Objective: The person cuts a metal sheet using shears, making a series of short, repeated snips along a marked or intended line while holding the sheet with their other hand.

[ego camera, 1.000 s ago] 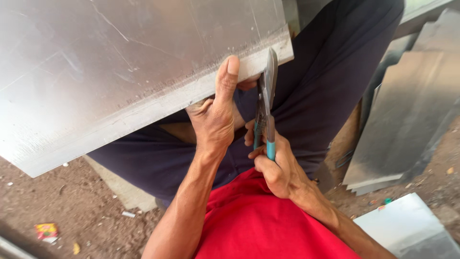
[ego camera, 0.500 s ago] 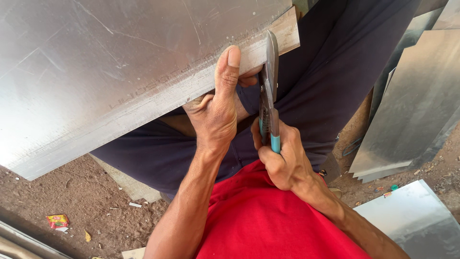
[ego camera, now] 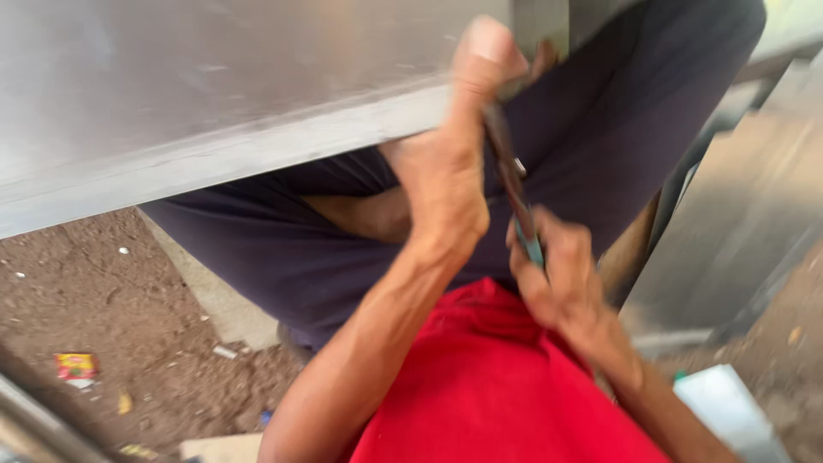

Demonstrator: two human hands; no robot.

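The ground is bare brown dirt, packed and gritty, with small scraps scattered over it: a red and yellow wrapper lies near the left edge, and pale flecks sit around it. A flat pale slab lies on the dirt under the person's thigh. On the right, more grey sheet metal stands on edge and leans, and a smaller pale piece lies on the ground at the near right corner. The whole frame is blurred by motion, so fine detail is lost.

The largest thing is the galvanised metal sheet, which fills the upper left and rests across the person's lap, its folded near edge running from the left side up toward the top centre. Beneath it show dark trousers, and nearest the camera a red shirt.

The left hand grips the sheet's near edge at its right end, thumb pressed flat on top of the metal and the other fingers tucked under it. Just to the right of that thumb, the tin snips reach up to the same edge, the dark blades meeting the sheet beside the thumb tip; whether the blades are apart or together is lost in the blur. The right hand is wrapped tight around the snips' teal-covered handles, nearer the body and lower than the left hand.
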